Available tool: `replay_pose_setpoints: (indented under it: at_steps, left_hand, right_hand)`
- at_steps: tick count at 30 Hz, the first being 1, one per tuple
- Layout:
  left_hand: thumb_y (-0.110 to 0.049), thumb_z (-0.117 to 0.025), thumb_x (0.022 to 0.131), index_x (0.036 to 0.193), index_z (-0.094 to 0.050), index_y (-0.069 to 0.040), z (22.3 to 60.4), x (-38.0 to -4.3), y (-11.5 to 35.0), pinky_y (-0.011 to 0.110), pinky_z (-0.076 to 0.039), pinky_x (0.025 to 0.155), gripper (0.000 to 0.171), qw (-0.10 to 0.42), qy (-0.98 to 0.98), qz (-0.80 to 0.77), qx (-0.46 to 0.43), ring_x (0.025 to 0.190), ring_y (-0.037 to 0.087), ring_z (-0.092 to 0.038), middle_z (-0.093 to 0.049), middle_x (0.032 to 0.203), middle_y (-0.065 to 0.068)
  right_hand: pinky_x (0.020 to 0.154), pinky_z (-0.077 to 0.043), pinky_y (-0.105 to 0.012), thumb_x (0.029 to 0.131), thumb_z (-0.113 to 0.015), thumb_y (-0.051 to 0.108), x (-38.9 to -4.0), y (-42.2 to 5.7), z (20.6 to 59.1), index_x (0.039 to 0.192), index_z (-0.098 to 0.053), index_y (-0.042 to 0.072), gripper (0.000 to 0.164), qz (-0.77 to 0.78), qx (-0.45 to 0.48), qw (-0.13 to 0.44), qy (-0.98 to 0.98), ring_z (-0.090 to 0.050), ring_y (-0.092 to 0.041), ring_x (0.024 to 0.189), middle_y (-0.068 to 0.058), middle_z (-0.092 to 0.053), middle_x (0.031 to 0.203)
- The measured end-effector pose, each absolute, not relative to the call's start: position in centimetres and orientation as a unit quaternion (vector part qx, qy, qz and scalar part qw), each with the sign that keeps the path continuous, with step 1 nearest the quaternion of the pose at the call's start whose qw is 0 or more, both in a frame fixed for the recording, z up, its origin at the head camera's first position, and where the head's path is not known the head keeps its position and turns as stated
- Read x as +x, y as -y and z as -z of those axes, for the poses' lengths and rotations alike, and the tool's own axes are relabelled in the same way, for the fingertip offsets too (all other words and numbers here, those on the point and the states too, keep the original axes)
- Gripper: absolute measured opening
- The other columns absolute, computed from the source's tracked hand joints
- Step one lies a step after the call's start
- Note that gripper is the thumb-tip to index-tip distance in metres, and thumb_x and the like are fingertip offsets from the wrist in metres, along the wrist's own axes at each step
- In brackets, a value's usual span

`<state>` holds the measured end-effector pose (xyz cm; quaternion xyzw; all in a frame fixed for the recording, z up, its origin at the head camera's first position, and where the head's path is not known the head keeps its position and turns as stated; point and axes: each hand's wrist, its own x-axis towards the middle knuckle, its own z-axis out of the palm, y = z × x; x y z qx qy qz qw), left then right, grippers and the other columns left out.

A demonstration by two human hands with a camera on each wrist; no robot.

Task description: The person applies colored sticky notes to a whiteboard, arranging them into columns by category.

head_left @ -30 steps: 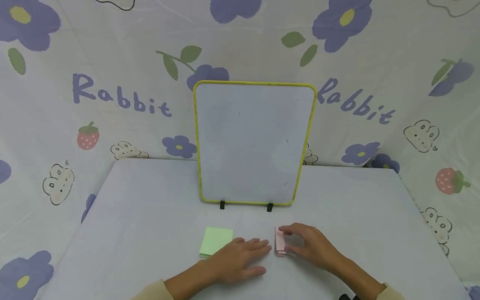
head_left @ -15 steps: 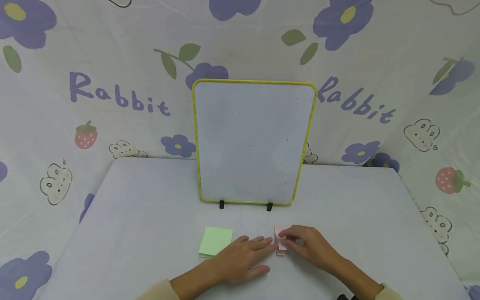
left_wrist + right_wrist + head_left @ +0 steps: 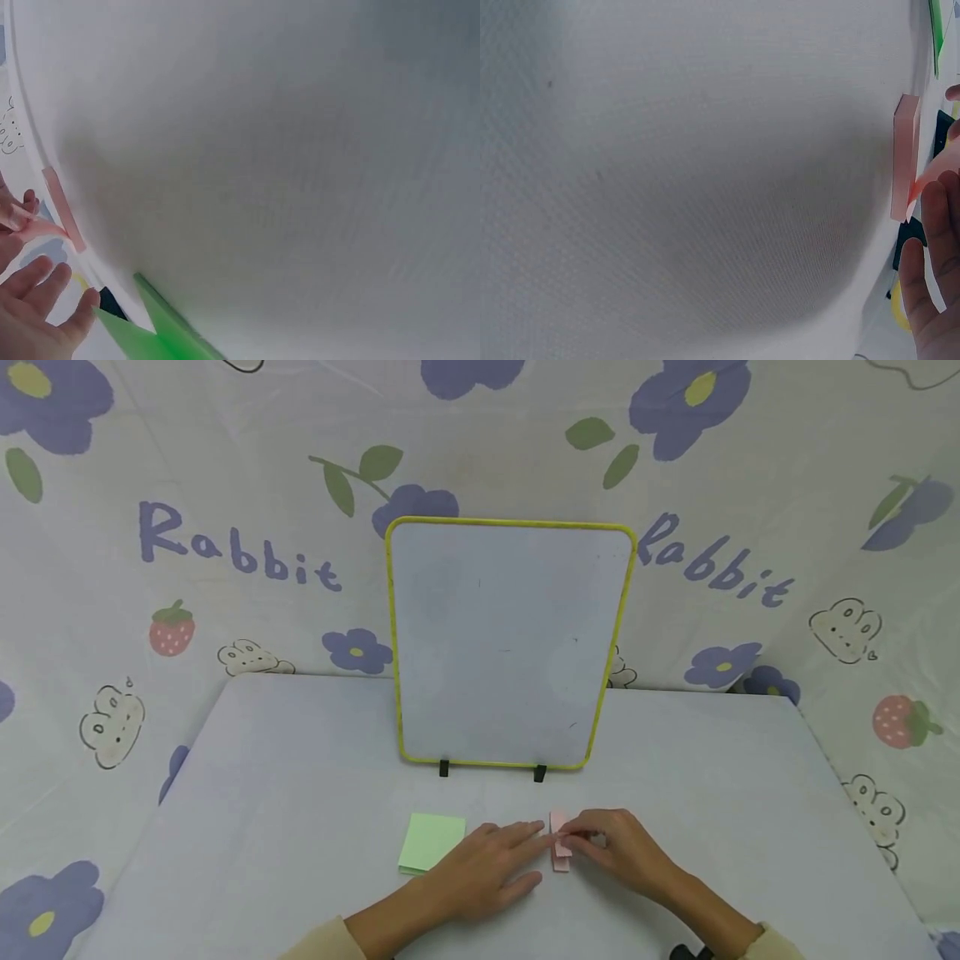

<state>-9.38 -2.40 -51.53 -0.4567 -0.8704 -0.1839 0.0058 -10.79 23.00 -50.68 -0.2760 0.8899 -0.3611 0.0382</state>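
A small pink sticky note pad [image 3: 560, 865] lies on the table between the two hands. Its top sheet [image 3: 563, 851] is bent up from the pad, and my right hand [image 3: 633, 853] pinches it between thumb and fingers. The lifted sheet also shows in the left wrist view, curving off the pink pad [image 3: 64, 210]. My left hand [image 3: 487, 870] is spread palm down beside the pad, its index fingertip reaching the sheet's left side; whether it presses there I cannot tell. In the right wrist view the pad [image 3: 904, 161] stands at the right edge.
A green sticky note pad [image 3: 432, 841] lies just left of my left hand. Behind the pads, a yellow-framed whiteboard [image 3: 506, 643] stands on black feet [image 3: 540, 773]. Part of a black object [image 3: 681, 952] shows by my right forearm. A printed cloth [image 3: 300, 418] hangs behind the white table [image 3: 300, 777].
My right fingers have closed on the pink top sheet and raised it off the pad. My left hand has shifted slightly right, its index finger now reaching the sheet.
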Motion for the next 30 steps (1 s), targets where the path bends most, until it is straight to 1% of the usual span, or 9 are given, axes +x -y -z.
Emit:
replay_pose_setpoints:
  at_steps: [4,10,14,20,24,27,30]
  left_hand:
    - [-0.039,-0.048,0.104,0.151,-0.044,-0.022,51.5,-9.4,2.3,0.039,-0.048,0.098,0.050,-0.001,0.870,0.185,-0.456,0.132,0.017,-0.051,-0.052,0.147,0.007]
    - [-0.044,-0.042,0.105,0.149,-0.049,-0.024,51.7,-9.4,1.8,0.039,-0.048,0.095,0.048,-0.009,0.877,0.133,-0.462,0.136,0.020,-0.047,-0.049,0.148,0.010]
    - [-0.046,-0.039,0.105,0.147,-0.051,-0.026,51.8,-9.3,1.5,0.043,-0.046,0.098,0.048,-0.028,0.885,0.106,-0.453,0.138,0.023,-0.044,-0.045,0.152,0.011]
    - [-0.049,-0.039,0.104,0.148,-0.050,-0.029,51.9,-9.1,1.1,0.046,-0.044,0.101,0.049,-0.040,0.891,0.070,-0.447,0.138,0.025,-0.045,-0.044,0.153,0.009]
    - [-0.050,-0.042,0.103,0.148,-0.050,-0.030,51.6,-9.1,0.9,0.046,-0.044,0.100,0.050,-0.042,0.891,0.043,-0.450,0.138,0.023,-0.044,-0.044,0.152,0.007]
    - [-0.051,-0.045,0.102,0.146,-0.052,-0.029,51.3,-9.1,0.8,0.045,-0.046,0.097,0.049,-0.028,0.887,0.021,-0.460,0.135,0.021,-0.046,-0.048,0.148,0.004]
    - [-0.051,-0.049,0.100,0.142,-0.056,-0.028,51.2,-9.2,0.7,0.040,-0.047,0.093,0.048,-0.004,0.881,0.008,-0.473,0.127,0.017,-0.051,-0.054,0.136,0.001]
  right_hand:
    - [0.069,-0.054,-0.024,0.092,-0.072,0.015,-10.7,-22.9,50.7,0.100,-0.078,0.013,0.010,0.358,-0.273,0.042,-0.892,-0.062,0.001,0.080,0.011,-0.074,0.093]
    - [0.071,-0.055,-0.027,0.091,-0.071,0.010,-10.8,-22.7,50.6,0.100,-0.078,0.011,0.011,0.355,-0.262,0.046,-0.896,-0.065,-0.001,0.084,0.009,-0.074,0.095]
    - [0.074,-0.056,-0.030,0.092,-0.071,0.011,-11.0,-22.6,50.3,0.101,-0.078,0.010,0.012,0.353,-0.251,0.051,-0.900,-0.066,-0.001,0.085,0.007,-0.075,0.096]
    - [0.074,-0.057,-0.032,0.093,-0.070,0.012,-11.2,-22.6,50.0,0.102,-0.078,0.010,0.012,0.346,-0.240,0.056,-0.905,-0.066,-0.003,0.085,0.005,-0.075,0.098]
    - [0.073,-0.056,-0.027,0.093,-0.070,0.011,-11.3,-22.5,49.7,0.102,-0.078,0.010,0.012,0.345,-0.222,0.067,-0.909,-0.065,-0.002,0.083,0.005,-0.075,0.098]
    - [0.068,-0.054,-0.024,0.093,-0.069,0.009,-11.6,-22.4,49.5,0.102,-0.077,0.009,0.012,0.347,-0.205,0.076,-0.912,-0.064,-0.001,0.077,0.006,-0.074,0.093]
    - [0.062,-0.051,-0.022,0.093,-0.069,0.007,-11.8,-22.4,49.3,0.102,-0.077,0.009,0.012,0.355,-0.198,0.075,-0.911,-0.062,-0.002,0.071,0.006,-0.073,0.089]
